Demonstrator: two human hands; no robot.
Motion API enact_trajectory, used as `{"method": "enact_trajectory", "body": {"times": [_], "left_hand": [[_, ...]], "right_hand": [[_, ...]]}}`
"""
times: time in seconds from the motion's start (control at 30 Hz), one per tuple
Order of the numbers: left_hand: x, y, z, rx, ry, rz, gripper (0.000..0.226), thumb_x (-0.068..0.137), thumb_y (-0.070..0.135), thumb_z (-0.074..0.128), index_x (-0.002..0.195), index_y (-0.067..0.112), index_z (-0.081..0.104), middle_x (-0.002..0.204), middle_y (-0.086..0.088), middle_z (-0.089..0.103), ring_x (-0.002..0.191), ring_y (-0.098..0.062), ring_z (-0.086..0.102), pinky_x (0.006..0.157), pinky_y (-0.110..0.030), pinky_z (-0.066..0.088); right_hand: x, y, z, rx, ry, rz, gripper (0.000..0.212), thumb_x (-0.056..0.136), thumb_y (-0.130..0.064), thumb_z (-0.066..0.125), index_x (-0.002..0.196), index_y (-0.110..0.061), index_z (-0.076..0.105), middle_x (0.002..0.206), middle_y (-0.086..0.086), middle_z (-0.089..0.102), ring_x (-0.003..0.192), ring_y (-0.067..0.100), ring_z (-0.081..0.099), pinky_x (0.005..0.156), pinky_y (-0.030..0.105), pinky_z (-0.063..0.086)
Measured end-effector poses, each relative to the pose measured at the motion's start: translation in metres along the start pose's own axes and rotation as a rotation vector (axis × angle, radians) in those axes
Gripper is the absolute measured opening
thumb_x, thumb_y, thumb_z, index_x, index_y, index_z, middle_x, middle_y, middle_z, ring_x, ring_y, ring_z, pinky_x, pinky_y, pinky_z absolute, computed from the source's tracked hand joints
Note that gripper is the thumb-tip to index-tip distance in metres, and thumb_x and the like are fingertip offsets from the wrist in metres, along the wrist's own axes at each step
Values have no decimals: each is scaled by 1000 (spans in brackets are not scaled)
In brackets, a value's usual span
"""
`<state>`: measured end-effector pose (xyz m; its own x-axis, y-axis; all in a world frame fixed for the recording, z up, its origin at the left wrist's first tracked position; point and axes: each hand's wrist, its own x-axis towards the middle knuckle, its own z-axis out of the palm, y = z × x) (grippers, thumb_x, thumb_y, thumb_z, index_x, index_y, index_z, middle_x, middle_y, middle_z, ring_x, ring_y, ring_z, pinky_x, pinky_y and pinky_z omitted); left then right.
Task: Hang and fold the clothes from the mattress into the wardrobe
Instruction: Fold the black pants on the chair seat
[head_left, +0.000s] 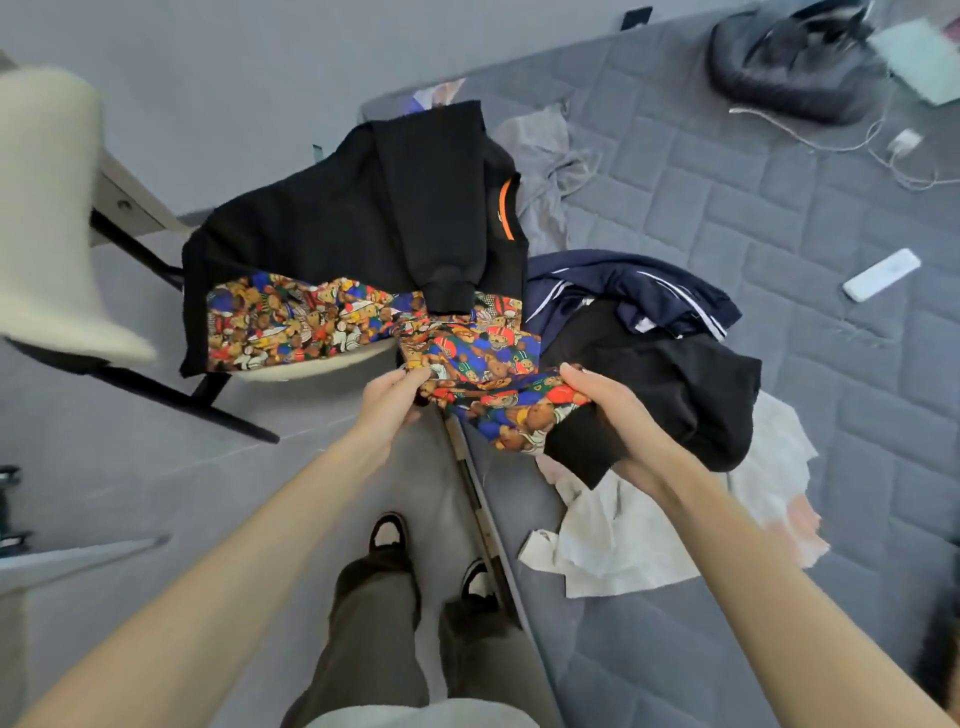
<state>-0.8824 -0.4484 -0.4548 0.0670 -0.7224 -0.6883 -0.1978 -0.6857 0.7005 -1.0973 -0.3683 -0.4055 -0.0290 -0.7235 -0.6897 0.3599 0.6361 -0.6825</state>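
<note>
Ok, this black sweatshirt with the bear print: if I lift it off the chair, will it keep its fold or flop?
Probably flop: the sweatshirt bunches and sags between the left hand and right hand. The sleeve laid loosely across it would likely slide off. The fabric looks thick, so it is perhaps heavyish and may drag over the chair edge.

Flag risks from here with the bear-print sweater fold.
1. The sweater overhangs the chair seat's edge; a pull from the left hand and right hand, both gripping its printed sleeve, may slide it off.
2. The sleeve's cuff lies against the black garment on the mattress and may drag it along.
</note>
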Motion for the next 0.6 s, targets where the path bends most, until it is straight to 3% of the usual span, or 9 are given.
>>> {"method": "enact_trajectory", "body": {"times": [0.07, 0.1, 0.17, 0.2, 0.3, 0.4, 0.5, 0.53, 0.6], "left_hand": [[5, 24, -7, 10, 66, 75, 17, 91, 26, 61, 78, 15, 59, 80, 2, 52, 74, -10, 50, 73, -27, 44], [9, 36, -10, 17, 69, 100, 15, 91, 27, 61, 90, 12, 61, 92, 0, 56, 86, -13, 52, 79, -28, 46], [19, 57, -17, 21, 46, 104, 38, 92, 28, 57, 126, 12, 55, 125, 2, 52, 111, -15, 50, 96, -33, 46], [24, 67, -20, 7, 20, 86, 43, 93, 29, 55, 133, 14, 50, 131, 5, 49, 116, -14, 48, 100, -35, 44], [42, 91, -27, -47, -61, 44, 43, 93, 36, 50, 133, 19, 53, 131, 6, 53, 113, -9, 50, 94, -29, 44], [62, 119, -30, -38, -149, 63, 35, 95, 17, 44, 127, 18, 58, 110, 6, 59, 90, -1, 52, 74, -19, 46], [90, 147, -33, 53, -240, 133, 52, 92, -6, 31, 135, 14, 53, 145, 4, 41, 124, -18, 46, 84, -20, 45], [103, 156, -36, 97, -241, 157, 54, 92, -8, 31, 135, 15, 52, 153, 6, 30, 129, -20, 43, 86, -23, 45], [134, 174, -40, 178, -265, 204, 55, 91, -9, 36, 134, 20, 54, 157, 7, 17, 126, -14, 46, 77, -20, 42]], "right_hand": [[4, -25, 17, 70, -3, -14, 44, 89, -32, 61, 117, 1, 63, 112, 18, 69, 107, 31, 65, 95, 40, 51], [6, -38, 25, 104, -8, -21, 45, 89, -33, 61, 118, 1, 63, 112, 18, 69, 105, 30, 66, 91, 37, 53], [13, -65, 43, 137, -6, -59, 42, 90, -33, 60, 115, 0, 65, 107, 17, 71, 99, 28, 69, 83, 34, 57], [19, -77, 51, 133, -5, -90, 40, 90, -33, 60, 113, 0, 65, 105, 15, 72, 97, 27, 69, 82, 33, 57], [40, -114, 78, 111, 7, -168, 35, 92, -31, 59, 111, -2, 65, 100, 11, 73, 91, 22, 71, 71, 27, 58], [73, -148, 103, 82, 23, -216, 36, 93, -31, 58, 116, -3, 63, 108, 12, 71, 98, 23, 69, 73, 28, 57], [118, -180, 123, 82, 55, -234, 35, 93, -32, 58, 118, -8, 63, 111, 8, 70, 103, 21, 67, 86, 32, 55], [135, -191, 129, 93, 63, -229, 31, 94, -32, 57, 115, -10, 64, 108, 6, 71, 100, 19, 67, 85, 31, 54], [166, -211, 144, 124, 81, -202, 20, 96, -30, 54, 107, -16, 63, 97, -1, 70, 89, 12, 66, 72, 24, 52]]}}
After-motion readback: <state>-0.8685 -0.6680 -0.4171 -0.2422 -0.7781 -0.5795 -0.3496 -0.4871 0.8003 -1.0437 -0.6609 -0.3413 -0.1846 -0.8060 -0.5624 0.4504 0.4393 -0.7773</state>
